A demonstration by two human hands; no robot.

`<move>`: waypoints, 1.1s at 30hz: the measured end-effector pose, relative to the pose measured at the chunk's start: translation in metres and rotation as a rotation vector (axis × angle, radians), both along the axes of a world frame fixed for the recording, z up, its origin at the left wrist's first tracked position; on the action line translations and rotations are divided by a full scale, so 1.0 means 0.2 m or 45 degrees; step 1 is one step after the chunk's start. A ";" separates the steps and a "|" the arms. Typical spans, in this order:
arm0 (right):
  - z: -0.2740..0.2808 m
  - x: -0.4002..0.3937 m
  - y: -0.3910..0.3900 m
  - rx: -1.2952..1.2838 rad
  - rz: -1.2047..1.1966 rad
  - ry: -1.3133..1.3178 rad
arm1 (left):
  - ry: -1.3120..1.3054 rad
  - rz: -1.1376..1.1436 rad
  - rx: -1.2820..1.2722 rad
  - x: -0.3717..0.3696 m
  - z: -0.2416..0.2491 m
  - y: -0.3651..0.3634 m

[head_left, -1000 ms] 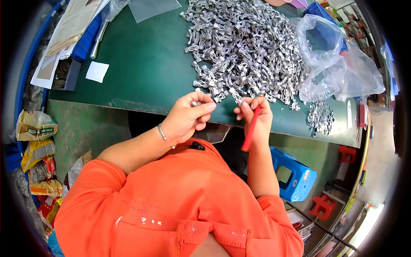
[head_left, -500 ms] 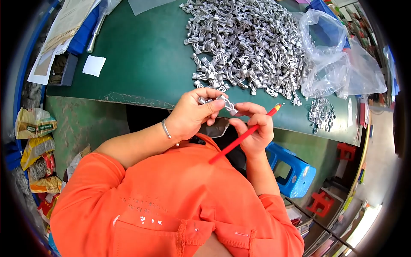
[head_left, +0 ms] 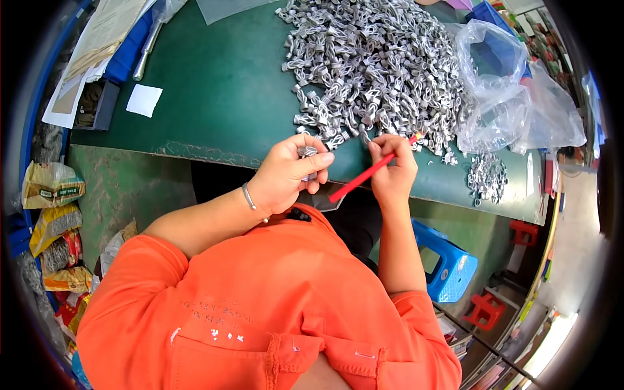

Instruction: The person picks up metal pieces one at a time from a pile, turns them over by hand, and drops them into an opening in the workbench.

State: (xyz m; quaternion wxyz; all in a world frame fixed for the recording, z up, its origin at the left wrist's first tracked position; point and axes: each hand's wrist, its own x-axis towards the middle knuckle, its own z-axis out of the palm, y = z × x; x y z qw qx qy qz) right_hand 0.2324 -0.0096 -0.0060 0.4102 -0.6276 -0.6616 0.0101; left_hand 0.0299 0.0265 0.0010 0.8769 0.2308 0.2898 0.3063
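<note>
My left hand [head_left: 289,170] is closed around a few grey metal parts [head_left: 307,152] with ridged ends, just off the table's front edge. In my right hand [head_left: 394,166] lies a slim red pen-like tool [head_left: 364,175] with a yellow band near its upper end. The same hand's thumb and fingertips are at a looped grey metal part [head_left: 364,134] by the front of the pile. Whether they grip it is hard to see. A large pile of similar grey parts [head_left: 377,65] covers the back middle of the table.
The green table [head_left: 208,84] ends just before my body. Clear plastic bags [head_left: 494,97] lie right of the pile, near small metal rings [head_left: 487,179]. A white paper square [head_left: 143,101] is at left. Below stands a blue stool [head_left: 448,263].
My right hand has moved away from my left hand and forward to the pile's edge, carrying the red tool. The part between both hands is no longer there. My left hand stays nearly in place.
</note>
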 end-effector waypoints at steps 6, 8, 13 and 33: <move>0.06 -0.07 -0.11 -0.292 0.317 1.833 | 0.140 0.037 0.045 0.04 0.07 -0.01; 0.04 -0.10 -0.12 -0.206 0.356 1.693 | 0.167 -0.012 0.107 0.04 0.05 -0.01; 0.03 -0.16 -0.15 0.109 0.340 0.983 | 0.228 -0.066 0.266 0.04 0.05 -0.03; 0.04 0.01 0.15 0.000 0.033 -0.112 | 0.037 -0.107 -0.497 -0.14 -0.06 -0.11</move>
